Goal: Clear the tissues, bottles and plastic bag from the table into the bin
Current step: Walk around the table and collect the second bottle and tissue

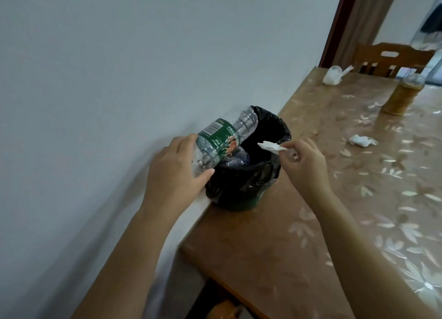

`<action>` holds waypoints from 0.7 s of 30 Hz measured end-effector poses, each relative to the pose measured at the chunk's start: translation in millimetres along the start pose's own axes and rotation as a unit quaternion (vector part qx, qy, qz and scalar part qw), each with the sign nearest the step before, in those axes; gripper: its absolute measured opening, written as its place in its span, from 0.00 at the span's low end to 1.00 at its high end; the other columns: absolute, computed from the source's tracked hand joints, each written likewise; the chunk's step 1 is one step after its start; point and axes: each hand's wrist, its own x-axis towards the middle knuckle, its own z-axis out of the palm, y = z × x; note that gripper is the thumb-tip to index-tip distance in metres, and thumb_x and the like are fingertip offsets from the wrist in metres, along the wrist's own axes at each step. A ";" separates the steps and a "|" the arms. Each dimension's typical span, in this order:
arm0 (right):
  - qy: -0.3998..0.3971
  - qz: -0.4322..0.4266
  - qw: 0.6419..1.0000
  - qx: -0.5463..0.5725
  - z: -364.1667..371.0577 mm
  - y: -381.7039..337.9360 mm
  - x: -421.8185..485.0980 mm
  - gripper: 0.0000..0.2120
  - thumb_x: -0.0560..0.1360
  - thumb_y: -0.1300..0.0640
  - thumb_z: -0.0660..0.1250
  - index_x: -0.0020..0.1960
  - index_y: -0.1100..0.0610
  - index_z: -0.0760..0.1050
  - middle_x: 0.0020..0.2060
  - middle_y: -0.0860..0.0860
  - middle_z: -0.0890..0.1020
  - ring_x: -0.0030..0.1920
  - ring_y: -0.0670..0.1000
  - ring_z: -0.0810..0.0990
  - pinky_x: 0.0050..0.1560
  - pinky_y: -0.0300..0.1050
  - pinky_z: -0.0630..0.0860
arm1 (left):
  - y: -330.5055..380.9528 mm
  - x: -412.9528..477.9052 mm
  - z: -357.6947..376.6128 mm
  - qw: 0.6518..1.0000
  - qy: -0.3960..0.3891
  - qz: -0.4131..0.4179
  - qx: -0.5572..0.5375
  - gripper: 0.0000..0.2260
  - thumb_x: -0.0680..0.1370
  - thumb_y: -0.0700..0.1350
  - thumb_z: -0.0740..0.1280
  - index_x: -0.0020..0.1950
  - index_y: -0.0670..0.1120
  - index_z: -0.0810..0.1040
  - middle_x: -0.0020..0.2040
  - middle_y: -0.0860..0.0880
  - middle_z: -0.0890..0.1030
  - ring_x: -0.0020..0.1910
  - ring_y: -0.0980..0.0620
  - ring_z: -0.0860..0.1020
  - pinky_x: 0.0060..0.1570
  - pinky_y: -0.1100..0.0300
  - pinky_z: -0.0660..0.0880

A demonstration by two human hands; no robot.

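L hand (177, 170) grips a crinkly clear water bottle (224, 137) w/ green label by one end, tilted over the black-lined bin (248, 187) at the table (275, 247) edge, prob. so it drops straight in. R hand (303, 161) pinches a limp white tissue (270, 147) just above the rim, hands apart either side. Left on the glossy leaf-print cloth: crumpled tissue (362, 141), far wad (332, 76), amber bottle (401, 96).

Left hand (177, 172) and right hand (303, 165) bare; both forearms uncovered as far as they show
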 end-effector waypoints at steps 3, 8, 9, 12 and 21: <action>-0.016 0.021 1.000 -0.007 19.0 6.0 22.5 0.05 0.73 0.62 0.65 0.48 0.61 0.77 0.44 0.53 0.75 0.42 0.51 0.73 0.38 0.32 0.64 | -2.9 19.7 3.0 1.000 -0.010 0.008 -0.011 0.30 0.67 0.48 0.74 0.65 0.42 0.69 0.59 0.42 0.75 0.55 0.39 0.75 0.53 0.48 0.71; -0.071 0.063 0.994 -0.044 37.5 13.4 34.0 0.13 0.73 0.58 0.66 0.57 0.58 0.75 0.50 0.52 0.74 0.42 0.50 0.74 0.42 0.44 0.71 | 0.3 45.9 8.2 0.998 -0.044 0.045 -0.021 0.30 0.68 0.50 0.72 0.67 0.45 0.67 0.62 0.44 0.73 0.58 0.42 0.73 0.57 0.49 0.69; -0.067 0.066 0.995 -0.045 36.2 14.7 32.4 0.14 0.73 0.57 0.67 0.57 0.57 0.74 0.49 0.51 0.74 0.42 0.50 0.74 0.43 0.44 0.72 | 1.5 51.3 9.8 0.997 -0.049 0.055 -0.020 0.30 0.69 0.50 0.72 0.67 0.45 0.66 0.62 0.44 0.73 0.58 0.42 0.73 0.57 0.49 0.69; -0.050 0.080 0.994 -0.049 26.3 20.1 23.9 0.14 0.72 0.57 0.67 0.57 0.57 0.75 0.48 0.51 0.75 0.43 0.50 0.76 0.43 0.43 0.70 | 8.9 65.4 17.0 0.995 -0.056 0.083 -0.009 0.30 0.70 0.50 0.72 0.68 0.44 0.66 0.63 0.43 0.73 0.60 0.42 0.72 0.59 0.49 0.68; -0.017 0.125 0.991 -0.040 -13.6 32.0 -29.9 0.11 0.72 0.58 0.68 0.54 0.58 0.76 0.47 0.49 0.76 0.44 0.48 0.76 0.45 0.40 0.70 | 41.3 109.8 61.8 0.962 -0.212 0.093 0.142 0.23 0.70 0.54 0.70 0.60 0.44 0.70 0.55 0.43 0.68 0.44 0.45 0.74 0.40 0.54 0.71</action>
